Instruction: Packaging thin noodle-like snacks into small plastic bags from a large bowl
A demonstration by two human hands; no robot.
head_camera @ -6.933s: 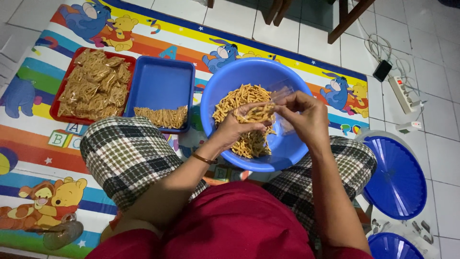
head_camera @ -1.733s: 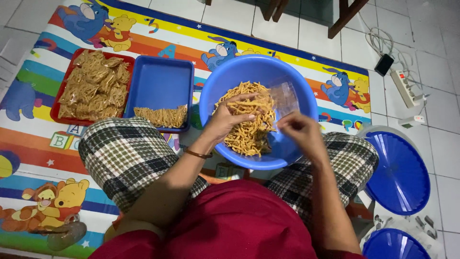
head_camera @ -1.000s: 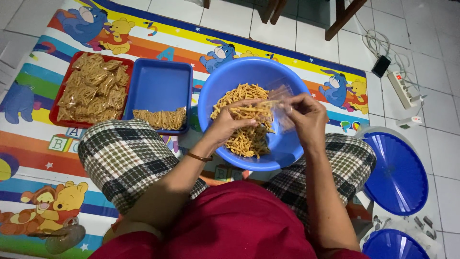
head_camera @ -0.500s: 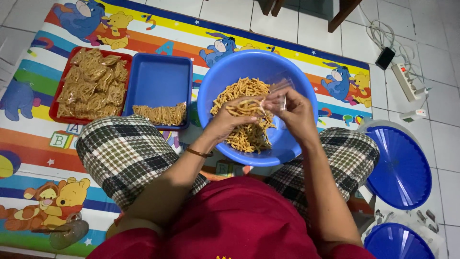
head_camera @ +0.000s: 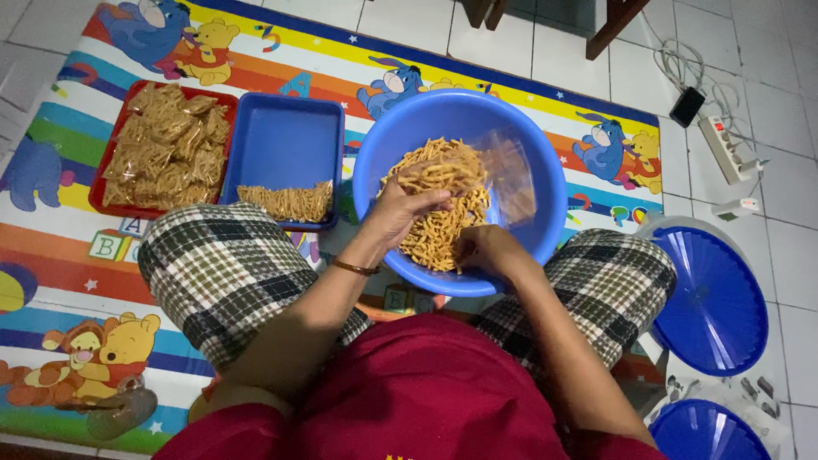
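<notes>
Both of my hands are down inside the big blue basin (head_camera: 545, 183), which sits on the floor mat (head_camera: 528, 72) between my knees. My left hand (head_camera: 400, 209) is cupped, fingers curled together over a clump of the thin orange snack sticks (head_camera: 439, 238), and it holds up the mouth of a clear plastic bag (head_camera: 509, 175) that leans against the basin's far inner wall. My right hand (head_camera: 486, 251) is lower, near the basin's near rim, fingers bent and closed into the pile of sticks; I cannot tell how much it grips. The bag looks partly filled, though its clear film makes that hard to judge.

To the left of the basin, a blue tray (head_camera: 285, 140) lies on the mat with one row of filled packets (head_camera: 285, 203) along its near edge. Just beside it, further left, a red tray (head_camera: 109, 183) is heaped with many more filled packets (head_camera: 166, 149). On the tiled floor at my right lie two round blue lids (head_camera: 711, 302), and a white power strip (head_camera: 726, 146) sits further off.
</notes>
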